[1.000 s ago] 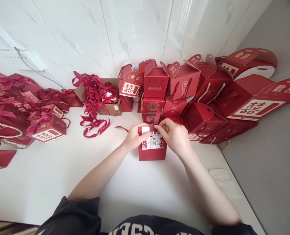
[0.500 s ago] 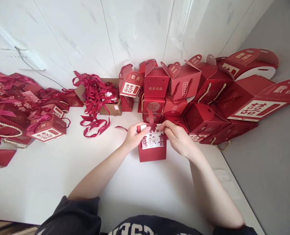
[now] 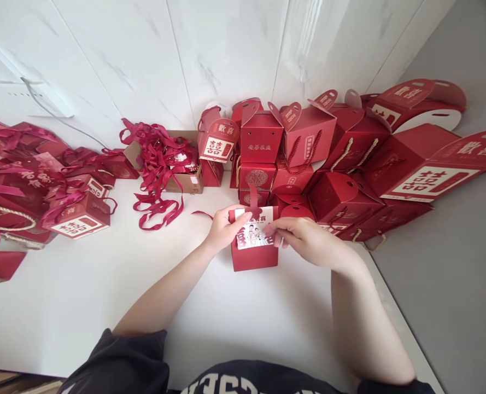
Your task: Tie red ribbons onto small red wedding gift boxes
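Card point(image 3: 249, 236) placed, left hand point(image 3: 223, 227) clamps the box point(image 3: 255, 259) at ten o'clock; right hand point(image 3: 302, 235) at three, grip unclear; ribbon point(image 3: 253, 196) seemingly untied.

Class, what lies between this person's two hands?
In the head view, a white printed card lies between the left hand and the right hand, against the front of a red box.

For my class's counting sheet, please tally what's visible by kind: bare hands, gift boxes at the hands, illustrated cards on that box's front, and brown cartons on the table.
Bare hands: 2 (left hand, right hand)
Red gift box at the hands: 1
Illustrated card on its front: 1
Brown carton: 1
Total: 5
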A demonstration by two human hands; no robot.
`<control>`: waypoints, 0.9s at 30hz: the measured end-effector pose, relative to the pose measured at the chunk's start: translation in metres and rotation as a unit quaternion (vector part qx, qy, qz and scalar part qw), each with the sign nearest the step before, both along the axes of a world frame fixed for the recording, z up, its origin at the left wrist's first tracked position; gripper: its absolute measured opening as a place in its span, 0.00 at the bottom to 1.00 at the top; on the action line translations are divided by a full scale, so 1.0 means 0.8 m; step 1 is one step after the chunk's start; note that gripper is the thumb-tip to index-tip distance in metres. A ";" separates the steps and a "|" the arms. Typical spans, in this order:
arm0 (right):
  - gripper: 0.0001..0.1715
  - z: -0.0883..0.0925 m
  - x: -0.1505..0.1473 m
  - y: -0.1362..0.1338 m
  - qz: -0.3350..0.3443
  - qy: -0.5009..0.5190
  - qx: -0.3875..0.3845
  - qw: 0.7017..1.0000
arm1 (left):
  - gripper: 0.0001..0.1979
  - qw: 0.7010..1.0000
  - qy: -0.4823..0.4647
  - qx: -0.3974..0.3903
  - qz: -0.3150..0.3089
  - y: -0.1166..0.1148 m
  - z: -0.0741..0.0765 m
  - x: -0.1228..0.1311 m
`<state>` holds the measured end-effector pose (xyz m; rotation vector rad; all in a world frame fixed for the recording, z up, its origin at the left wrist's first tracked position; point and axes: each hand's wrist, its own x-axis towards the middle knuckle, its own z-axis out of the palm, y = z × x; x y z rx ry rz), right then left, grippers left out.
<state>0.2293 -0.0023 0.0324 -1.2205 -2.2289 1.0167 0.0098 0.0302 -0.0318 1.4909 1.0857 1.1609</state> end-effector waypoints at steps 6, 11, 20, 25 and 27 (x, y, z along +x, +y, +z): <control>0.25 -0.005 0.003 -0.006 0.060 0.030 -0.024 0.997 | 0.14 1.000 0.001 0.010 -0.004 0.001 -0.002 -0.001; 0.20 0.000 -0.001 -0.006 0.018 0.120 -0.144 0.982 | 0.14 1.000 0.002 0.027 -0.007 0.004 -0.005 -0.002; 0.20 0.003 -0.012 -0.001 -0.055 0.098 -0.077 0.991 | 0.11 0.999 -0.001 0.029 -0.022 0.000 -0.007 -0.001; 0.13 -0.008 -0.017 0.004 -0.040 0.102 -0.004 0.994 | 0.12 0.999 0.016 0.040 -0.023 0.000 -0.008 -0.001; 0.10 -0.010 -0.017 0.004 -0.034 0.123 -0.006 0.992 | 0.13 0.998 0.027 0.046 -0.019 0.000 -0.008 -0.001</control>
